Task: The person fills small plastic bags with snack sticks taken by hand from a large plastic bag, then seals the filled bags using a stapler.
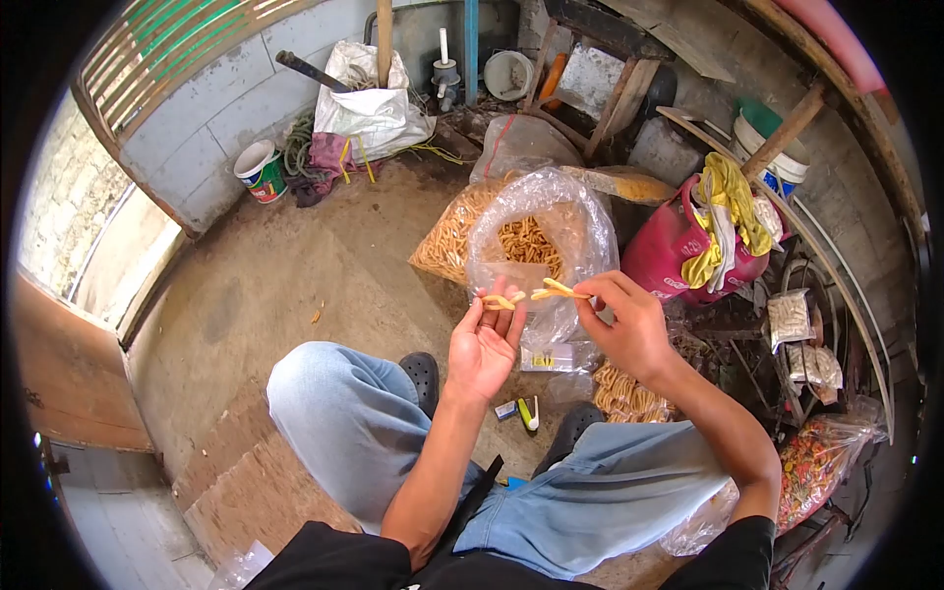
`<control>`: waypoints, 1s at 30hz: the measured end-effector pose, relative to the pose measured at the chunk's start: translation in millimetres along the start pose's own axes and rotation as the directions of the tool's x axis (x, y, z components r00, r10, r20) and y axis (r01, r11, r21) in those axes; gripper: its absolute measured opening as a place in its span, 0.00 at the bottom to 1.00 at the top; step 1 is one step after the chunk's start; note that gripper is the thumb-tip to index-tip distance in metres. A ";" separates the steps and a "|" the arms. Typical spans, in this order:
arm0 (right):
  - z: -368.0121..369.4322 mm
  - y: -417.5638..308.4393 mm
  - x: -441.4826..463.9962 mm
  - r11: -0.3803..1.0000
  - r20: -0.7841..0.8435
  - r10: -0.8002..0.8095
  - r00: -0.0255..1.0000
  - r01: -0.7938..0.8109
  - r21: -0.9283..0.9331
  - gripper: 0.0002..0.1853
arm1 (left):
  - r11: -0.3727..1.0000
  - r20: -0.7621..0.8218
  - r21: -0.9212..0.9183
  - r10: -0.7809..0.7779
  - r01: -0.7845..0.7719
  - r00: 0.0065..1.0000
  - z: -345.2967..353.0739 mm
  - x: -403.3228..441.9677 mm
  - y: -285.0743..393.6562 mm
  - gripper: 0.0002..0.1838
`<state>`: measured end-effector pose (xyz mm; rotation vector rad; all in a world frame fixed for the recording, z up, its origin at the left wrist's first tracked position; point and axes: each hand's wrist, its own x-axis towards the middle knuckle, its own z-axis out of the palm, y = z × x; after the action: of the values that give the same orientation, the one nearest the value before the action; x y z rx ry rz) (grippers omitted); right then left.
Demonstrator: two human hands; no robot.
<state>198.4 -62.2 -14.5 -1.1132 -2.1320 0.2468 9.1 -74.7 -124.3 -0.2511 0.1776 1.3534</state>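
Note:
My left hand (484, 352) is palm up, its fingers curled round a few pale yellow snack sticks (501, 303). To the right of it, my right hand (621, 320) pinches more yellow sticks (558, 289) between thumb and fingertips. The two bunches are close together but apart. Just beyond my hands stands an open clear plastic bag (596, 221) with brown snack sticks (529, 246) inside. A fuller bag of sticks (452, 231) leans at its left. Below my right hand, another pile of sticks (629, 393) lies in plastic.
Between my shoes lie a green and white tool (529, 413) and a small blue box (505, 410). A pink tub (669, 246) with a yellow cloth (730, 211) stands at the right. A paint bucket (260, 172) and a white sack (369, 113) sit by the wall.

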 end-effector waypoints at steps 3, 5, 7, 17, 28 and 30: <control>7.6 2.1 0.4 1.000 -0.004 -0.011 1.000 0.011 -0.002 0.09 | 1.000 0.019 0.001 0.002 -0.002 1.000 0.5 0.3 -1.1 0.11; 11.1 0.1 1.7 1.000 -0.005 0.004 1.000 -0.004 0.029 0.09 | 0.999 0.002 0.040 0.022 -0.022 1.000 4.0 -1.7 -4.9 0.11; 14.4 -0.9 3.0 0.998 -0.006 0.020 1.000 -0.020 0.060 0.09 | 0.996 -0.013 0.081 0.041 -0.039 0.999 4.9 -1.9 -8.0 0.11; 29.5 2.5 7.1 0.942 0.073 0.216 0.974 -0.227 0.246 0.10 | 0.943 0.043 0.278 0.176 -0.181 0.983 9.0 -3.7 -20.6 0.09; 33.4 2.9 5.6 0.901 0.111 0.221 0.969 -0.246 0.358 0.10 | 0.914 0.119 0.334 0.201 -0.230 0.972 21.1 -10.1 -17.4 0.12; 30.6 0.6 6.9 0.852 0.199 0.342 0.918 -0.392 0.345 0.14 | 0.905 0.149 0.347 0.207 -0.247 0.967 21.3 -10.0 -17.7 0.14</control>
<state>175.8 -52.0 -33.7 -1.2860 -1.8491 0.8972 24.0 -81.5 -99.7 0.1612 0.3707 1.5321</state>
